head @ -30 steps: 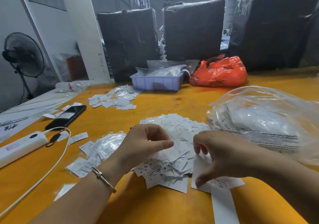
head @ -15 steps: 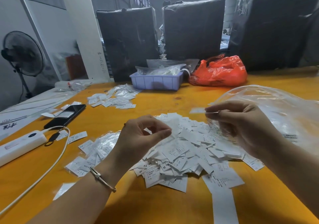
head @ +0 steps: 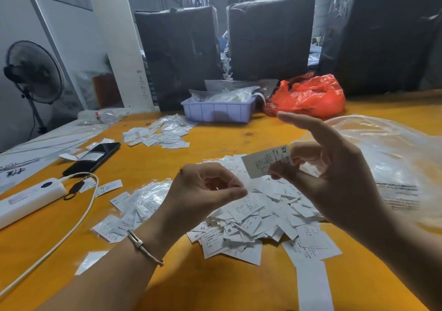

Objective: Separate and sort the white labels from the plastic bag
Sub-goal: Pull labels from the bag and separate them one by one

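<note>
Two hands up over label pile [head: 251,217], centre frame. Right hand [head: 334,174] raised, palm twd camera; thumb + a finger pinch one white label [head: 267,161] marked XS, index finger straight, pointing upper left. Left hand [head: 205,191] lower, fingers curled, thumb tip meeting fingertips; can't tell if anything's between them. Bracelet [head: 143,247] on left wrist. Clear plastic bag [head: 387,157] at right edge on orange table [head: 215,286], just beside pile.
</note>
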Demonstrator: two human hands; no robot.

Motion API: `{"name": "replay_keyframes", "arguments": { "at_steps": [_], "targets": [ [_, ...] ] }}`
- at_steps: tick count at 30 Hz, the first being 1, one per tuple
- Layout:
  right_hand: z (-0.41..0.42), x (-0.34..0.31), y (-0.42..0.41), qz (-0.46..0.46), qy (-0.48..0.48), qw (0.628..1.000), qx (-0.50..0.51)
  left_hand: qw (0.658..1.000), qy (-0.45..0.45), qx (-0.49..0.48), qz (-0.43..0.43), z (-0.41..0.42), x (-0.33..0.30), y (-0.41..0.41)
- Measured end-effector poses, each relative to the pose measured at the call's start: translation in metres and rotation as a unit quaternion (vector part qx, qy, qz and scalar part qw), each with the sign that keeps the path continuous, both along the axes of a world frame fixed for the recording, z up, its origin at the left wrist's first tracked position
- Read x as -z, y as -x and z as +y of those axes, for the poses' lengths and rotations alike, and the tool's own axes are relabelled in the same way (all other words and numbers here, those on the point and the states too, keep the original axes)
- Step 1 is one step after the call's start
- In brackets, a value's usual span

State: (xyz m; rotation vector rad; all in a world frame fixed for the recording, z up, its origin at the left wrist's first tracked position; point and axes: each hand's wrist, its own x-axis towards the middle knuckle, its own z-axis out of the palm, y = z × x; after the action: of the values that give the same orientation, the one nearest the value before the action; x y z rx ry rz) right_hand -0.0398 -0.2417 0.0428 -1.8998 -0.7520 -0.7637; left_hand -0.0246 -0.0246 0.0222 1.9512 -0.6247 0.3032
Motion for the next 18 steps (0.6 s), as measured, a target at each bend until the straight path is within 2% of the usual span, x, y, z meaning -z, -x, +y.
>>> {"name": "replay_keyframes", "arguments": {
  "at_steps": [4, 11, 18],
  "targets": [
    [0.0023, 0.0009, 0.0033, -0.013, 0.009, 1.0, -0.01, 1.0, -0.001, 0.007, 0.008, -0.0006, -0.0004, 0.0014],
    [-0.0004, 0.0045, -0.0025, -0.03, 0.049, 0.997, 0.042, 0.999, 0.003, 0.024, 0.033, -0.0009, -0.0018, 0.0025],
    [-0.0027, 0.0039, -0.0056, -0.049, 0.14, 0.989, 0.024, 0.995, -0.001, 0.043, 0.093, -0.0017, -0.0023, 0.0035]
  ]
}}
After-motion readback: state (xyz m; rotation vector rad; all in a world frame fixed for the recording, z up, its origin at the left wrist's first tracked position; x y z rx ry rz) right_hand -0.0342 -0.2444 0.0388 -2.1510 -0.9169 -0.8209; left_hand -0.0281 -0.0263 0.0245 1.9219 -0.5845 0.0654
